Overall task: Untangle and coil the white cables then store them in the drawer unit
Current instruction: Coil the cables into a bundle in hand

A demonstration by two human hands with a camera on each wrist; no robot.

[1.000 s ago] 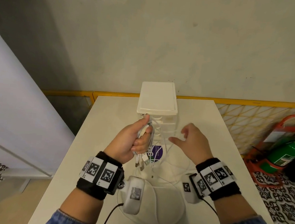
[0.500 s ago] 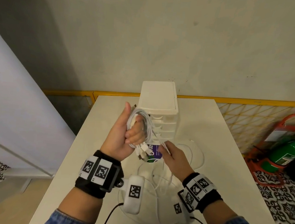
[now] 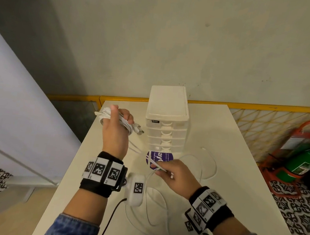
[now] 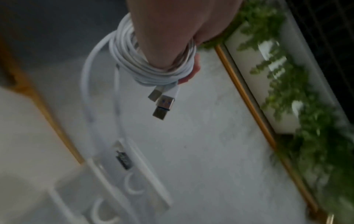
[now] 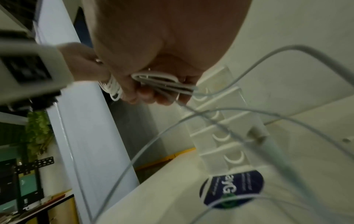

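Left hand [image 3: 115, 132] is raised over the desk's [image 3: 238, 176] far-left part, fingers curled round a coil [image 3: 121, 123] of white cable wound about it, plug ends [image 4: 161, 104] sticking out toward the drawer unit [image 3: 166, 122]. Right hand [image 3: 175, 174] sits lower and nearer the body, in front of the unit, fingers closed on the slack strands [image 3: 153, 161].

Key relation: the free cable runs taut from the coil down and right to the right hand — a diagonal axis, far-left to near-right. Beyond the right hand the rest [image 3: 208, 164] lies in loose loops on the desk, right of and nearer than the unit, over a purple sticker [image 3: 164, 157].

Judgement: mid-coiling, a fair amount of slack left. Next wrap likely needs the right hand to feed the strands up toward the left — the right hand is the nearer one to the loose cable. Drawers all look shut; the left hand is just beside the unit's top drawers.
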